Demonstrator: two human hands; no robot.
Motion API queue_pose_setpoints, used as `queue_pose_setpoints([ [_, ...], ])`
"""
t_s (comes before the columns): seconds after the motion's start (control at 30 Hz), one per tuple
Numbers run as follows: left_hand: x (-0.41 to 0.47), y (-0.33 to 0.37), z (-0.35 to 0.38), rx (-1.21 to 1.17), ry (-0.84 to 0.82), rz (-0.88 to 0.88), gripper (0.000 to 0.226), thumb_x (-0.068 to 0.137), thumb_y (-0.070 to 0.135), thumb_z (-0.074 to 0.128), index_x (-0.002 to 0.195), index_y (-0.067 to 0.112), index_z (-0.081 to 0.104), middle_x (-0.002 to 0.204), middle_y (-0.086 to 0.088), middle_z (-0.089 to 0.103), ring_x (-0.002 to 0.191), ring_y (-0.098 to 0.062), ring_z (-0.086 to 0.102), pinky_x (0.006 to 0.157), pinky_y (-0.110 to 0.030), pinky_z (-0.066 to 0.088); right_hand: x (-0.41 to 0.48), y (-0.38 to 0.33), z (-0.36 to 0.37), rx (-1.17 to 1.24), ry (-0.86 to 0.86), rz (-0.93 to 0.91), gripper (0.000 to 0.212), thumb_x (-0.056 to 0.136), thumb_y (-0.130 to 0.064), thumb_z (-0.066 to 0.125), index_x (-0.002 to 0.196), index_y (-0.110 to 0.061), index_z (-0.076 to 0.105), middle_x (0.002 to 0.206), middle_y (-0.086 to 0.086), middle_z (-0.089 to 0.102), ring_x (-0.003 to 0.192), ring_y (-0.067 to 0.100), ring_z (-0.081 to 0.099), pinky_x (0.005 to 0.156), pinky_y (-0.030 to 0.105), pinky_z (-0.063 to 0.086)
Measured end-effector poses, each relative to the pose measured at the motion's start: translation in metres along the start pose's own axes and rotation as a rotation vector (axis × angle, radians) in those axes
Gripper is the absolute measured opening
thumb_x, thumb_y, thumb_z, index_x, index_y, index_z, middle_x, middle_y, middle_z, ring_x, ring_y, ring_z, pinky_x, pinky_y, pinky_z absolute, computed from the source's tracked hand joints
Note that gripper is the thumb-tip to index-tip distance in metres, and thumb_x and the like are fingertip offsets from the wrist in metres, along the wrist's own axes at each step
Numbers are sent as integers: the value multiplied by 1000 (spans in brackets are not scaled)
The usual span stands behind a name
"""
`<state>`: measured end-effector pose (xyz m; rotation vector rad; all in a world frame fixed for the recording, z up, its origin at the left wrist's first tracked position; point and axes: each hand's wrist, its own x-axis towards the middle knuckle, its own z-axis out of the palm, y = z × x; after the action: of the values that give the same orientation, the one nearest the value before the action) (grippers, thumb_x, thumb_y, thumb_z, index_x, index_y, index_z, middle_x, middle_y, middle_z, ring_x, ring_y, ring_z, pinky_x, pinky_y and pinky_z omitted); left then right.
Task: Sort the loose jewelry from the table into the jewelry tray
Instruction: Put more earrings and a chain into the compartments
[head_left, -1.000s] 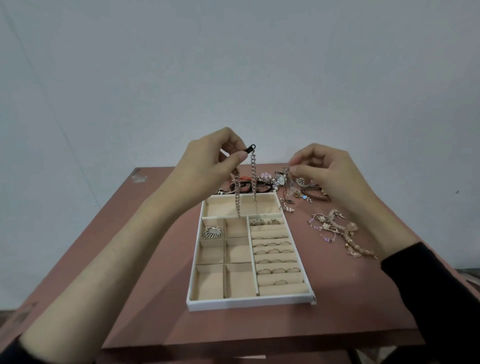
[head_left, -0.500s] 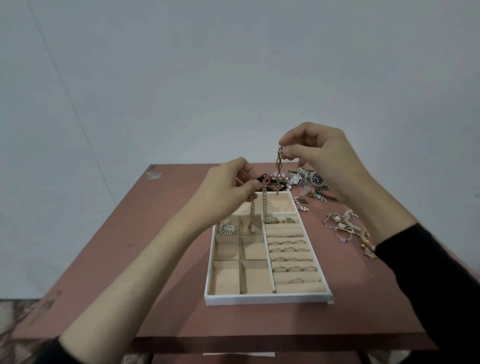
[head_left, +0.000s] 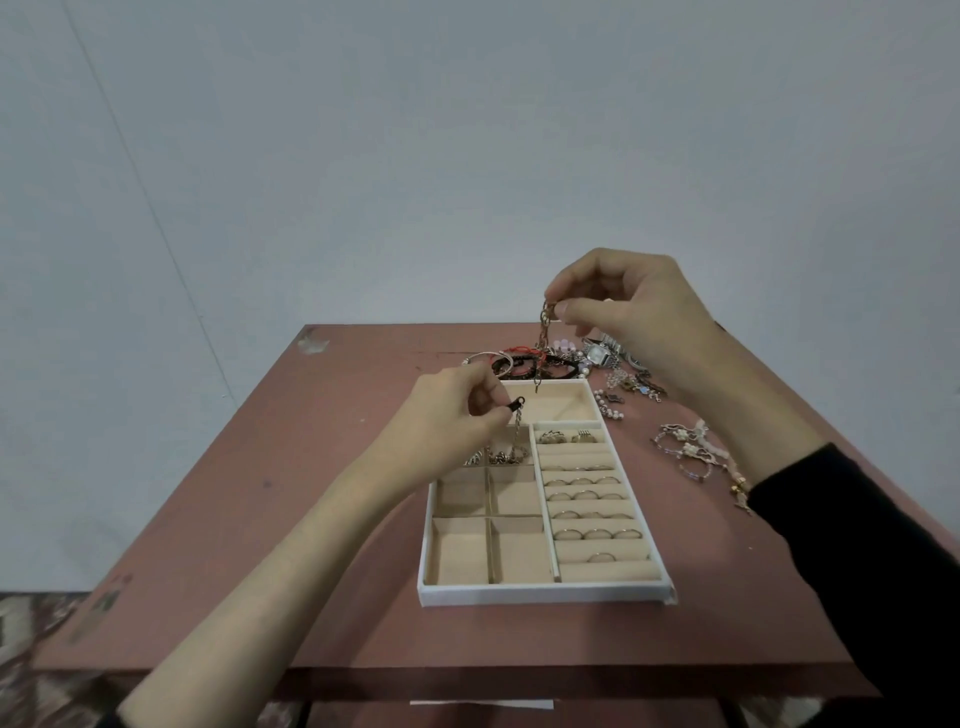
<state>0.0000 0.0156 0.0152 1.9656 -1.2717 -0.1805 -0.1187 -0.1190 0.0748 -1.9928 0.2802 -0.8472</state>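
Soft, even, rather dim light with faint shadows and no glare; wide-angle bending at edges; slight overall softness.

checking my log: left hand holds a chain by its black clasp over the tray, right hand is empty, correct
Not quite. In the head view the right hand is not empty: it pinches a dangling second chain. The left hand does hold a chain by its black clasp over the tray.

2 hands (head_left: 447, 415), 2 chains (head_left: 545, 327), 1 tray (head_left: 540, 592), 1 watch (head_left: 598, 355), approx. 13 thin rings (head_left: 595, 533) in slots.
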Motion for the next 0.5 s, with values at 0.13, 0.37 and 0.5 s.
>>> queue_pose_setpoints([
  [0.13, 0, -5, 5, 71, -59, 30, 2, 81, 17, 65, 82, 18, 66, 75, 3, 65, 59, 6, 53, 59, -9, 40, 2, 1, 4, -5, -8, -2, 29, 78, 5, 63, 73, -23, 68, 77, 6, 67, 68, 13, 59, 66, 27, 50],
  [0.37, 6, -12, 6, 181, -113, 97, 11, 78, 13, 67, 82, 21, 74, 61, 18, 58, 59, 6, 53, 66, -12, 45, 3, 0, 8, 3, -17, 8, 26, 77, 8, 60, 75, -17, 67, 66, 4, 63, 65, 16, 59, 64, 25, 50],
  [0.5, 6, -18, 3, 154, -69, 88, 13, 81, 19, 65, 87, 26, 74, 76, 12, 68, 70, 1, 54, 64, -5, 41, 2, -2, 13, -5, -49, 22, 25, 77, 11, 58, 79, -13, 67, 71, 6, 63, 64, 14, 59, 66, 26, 51],
])
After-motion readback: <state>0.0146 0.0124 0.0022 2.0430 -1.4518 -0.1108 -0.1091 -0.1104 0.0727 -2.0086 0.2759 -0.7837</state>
